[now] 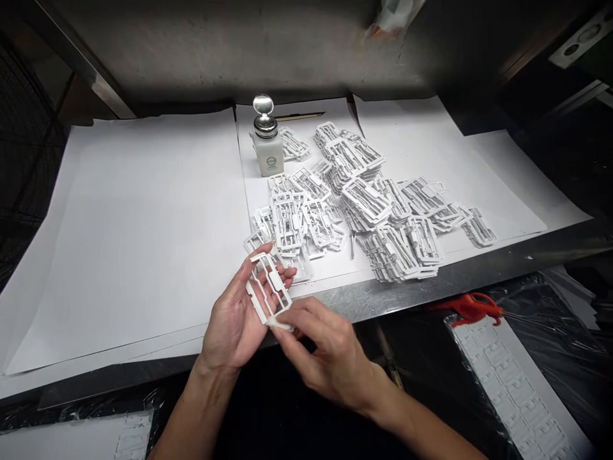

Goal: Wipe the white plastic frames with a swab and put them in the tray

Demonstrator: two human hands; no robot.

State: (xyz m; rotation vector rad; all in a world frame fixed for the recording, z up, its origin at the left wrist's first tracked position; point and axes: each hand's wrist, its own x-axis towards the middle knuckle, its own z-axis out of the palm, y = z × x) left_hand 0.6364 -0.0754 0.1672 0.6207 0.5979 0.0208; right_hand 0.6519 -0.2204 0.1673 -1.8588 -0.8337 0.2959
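In my left hand [232,322] lies a white plastic frame [259,300] with thin inner bars, its edge held between the thumb and the fingers behind it. My right hand [325,348] pinches a small white wad [278,324], possibly cloth or cotton, against the frame's lower corner. The pinching fingertips are partly hidden. Just beyond my hands is a loose heap of similar white frames [288,223]. Taller stacks of them [361,204] stand to the right of that heap.
A white dispenser bottle [271,156] with its metal lid raised stands behind the heap. Near it lies a thin pointed tool [301,116]. White paper [143,223] covers the metal bench. A red-handled tool [474,308] and a sheet of printed outlines [520,390] are at lower right.
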